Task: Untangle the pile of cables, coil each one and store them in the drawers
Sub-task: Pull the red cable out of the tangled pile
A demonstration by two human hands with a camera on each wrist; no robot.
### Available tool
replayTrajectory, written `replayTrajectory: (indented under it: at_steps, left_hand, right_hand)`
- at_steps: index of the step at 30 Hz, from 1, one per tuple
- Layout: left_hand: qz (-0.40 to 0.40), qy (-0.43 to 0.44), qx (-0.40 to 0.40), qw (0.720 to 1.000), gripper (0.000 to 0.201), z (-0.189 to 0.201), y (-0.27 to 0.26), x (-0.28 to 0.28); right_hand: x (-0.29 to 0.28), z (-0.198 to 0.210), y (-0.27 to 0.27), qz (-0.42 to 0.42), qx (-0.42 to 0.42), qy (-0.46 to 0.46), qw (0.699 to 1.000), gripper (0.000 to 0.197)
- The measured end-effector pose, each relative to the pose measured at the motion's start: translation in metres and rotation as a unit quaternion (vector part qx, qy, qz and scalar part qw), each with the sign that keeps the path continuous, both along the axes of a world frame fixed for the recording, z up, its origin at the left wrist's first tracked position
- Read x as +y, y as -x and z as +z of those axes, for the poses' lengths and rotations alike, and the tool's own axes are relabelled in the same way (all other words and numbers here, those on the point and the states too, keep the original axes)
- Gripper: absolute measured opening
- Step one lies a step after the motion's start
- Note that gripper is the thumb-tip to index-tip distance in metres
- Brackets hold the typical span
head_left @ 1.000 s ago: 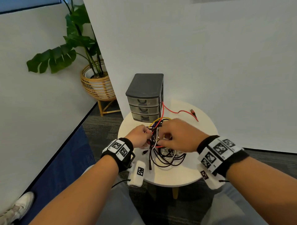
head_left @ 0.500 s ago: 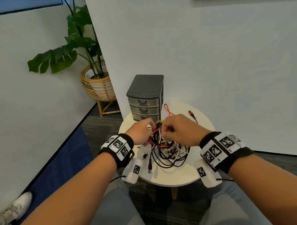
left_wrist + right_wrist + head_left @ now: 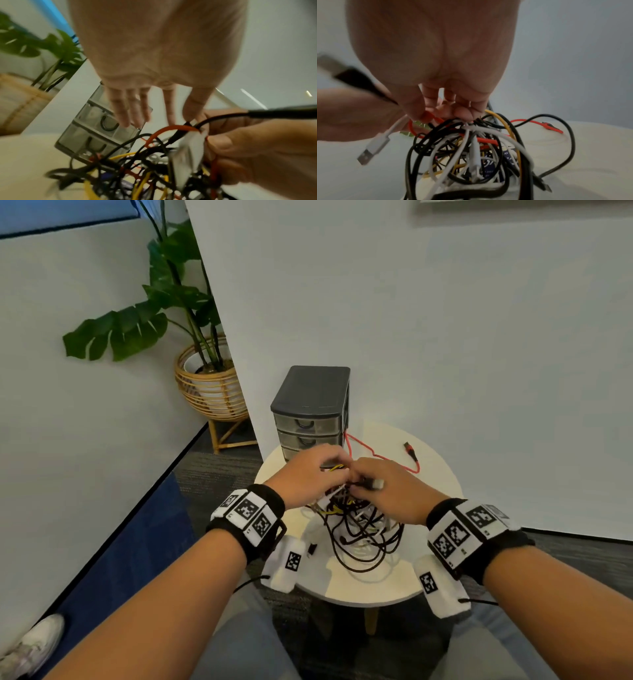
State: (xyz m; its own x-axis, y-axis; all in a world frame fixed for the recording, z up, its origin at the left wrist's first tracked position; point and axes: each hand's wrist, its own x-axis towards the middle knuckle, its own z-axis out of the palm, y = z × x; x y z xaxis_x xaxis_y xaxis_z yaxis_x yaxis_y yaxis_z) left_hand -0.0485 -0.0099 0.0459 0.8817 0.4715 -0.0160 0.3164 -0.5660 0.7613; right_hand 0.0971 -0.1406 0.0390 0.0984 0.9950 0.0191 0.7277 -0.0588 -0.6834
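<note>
- The round surface (image 3: 442, 477) carries the drawers (image 3: 310, 419) at its back, all closed, likely awaiting coils.
- The pile of cables (image 3: 359, 529) hangs bunched beneath both hands, partly lifted, probably to expose loops.
- The right hand (image 3: 394, 491) has its grip clamped on the tangle's top strands.
- The left hand (image 3: 305, 474) pinches a strand beside it, other fingers (image 3: 130, 108) straight.

Both forearms reach forward, wrists banded. The left hand (image 3: 305, 474) has its fingers (image 3: 133, 108) extended downward, thumb and forefinger meeting at their tips. The right hand (image 3: 390, 491) curls its fingers (image 3: 464, 108) together in a pinch.
</note>
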Motion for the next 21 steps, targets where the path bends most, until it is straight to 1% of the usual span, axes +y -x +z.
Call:
replayTrajectory:
  at_steps: [2,4,6,7,9,11,13,15,16,17,18,19,21]
  left_hand:
    - [-0.032,0.041,-0.013,0.999,0.013,0.004,-0.001,-0.002]
    - [-0.048,0.046,-0.009,0.998,0.011,0.005,-0.002,-0.004]
    - [-0.058,0.036,0.018,0.998,0.006,0.003,-0.003,-0.004]
    - [-0.066,0.022,0.032,0.997,0.008,0.002,-0.003,-0.003]
    - [-0.088,-0.006,0.056,0.995,0.013,-0.001,-0.001,-0.002]
    - [-0.087,-0.03,0.039,0.995,0.014,-0.005,0.001,-0.002]
    - [-0.068,-0.04,0.007,0.997,0.011,-0.009,0.002,-0.004]
    - [-0.067,-0.024,-0.011,0.997,0.012,-0.012,0.002,-0.005]
    - [-0.069,-0.011,-0.014,0.997,0.015,-0.013,0.002,-0.006]
    - [-0.067,-0.003,-0.014,0.998,0.019,-0.013,0.001,-0.006]
    - [-0.062,-0.003,-0.012,0.998,0.022,-0.014,0.0,-0.007]
    - [-0.056,-0.01,-0.009,0.998,0.025,-0.014,-0.001,-0.006]
    - [-0.041,-0.024,-0.008,0.999,0.029,-0.015,-0.004,-0.006]
  right_hand:
    - [-0.001,0.0,-0.005,-0.022,0.024,0.005,0.999,0.027]
    - [-0.003,-0.001,-0.006,-0.03,0.016,0.007,0.999,0.023]
    - [-0.004,-0.004,-0.005,-0.034,0.003,-0.009,0.999,0.027]
    - [-0.005,-0.003,-0.005,-0.049,0.003,-0.019,0.999,0.031]
    - [-0.006,-0.002,-0.009,-0.119,0.028,-0.053,0.991,0.035]
    - [-0.005,-0.002,-0.016,-0.212,0.098,-0.093,0.968,0.039]
    - [-0.002,-0.005,-0.021,-0.285,0.193,-0.11,0.932,0.046]
    - [0.0,-0.008,-0.025,-0.321,0.269,-0.096,0.903,0.052]
    - [0.001,-0.009,-0.027,-0.327,0.289,-0.084,0.896,0.053]
    - [0.001,-0.008,-0.029,-0.323,0.29,-0.075,0.898,0.051]
    - [0.001,-0.007,-0.03,-0.314,0.265,-0.067,0.909,0.046]
    - [0.001,-0.005,-0.031,-0.302,0.211,-0.064,0.927,0.038]
    - [0.0,0.003,-0.03,-0.257,0.045,-0.075,0.963,0.009]
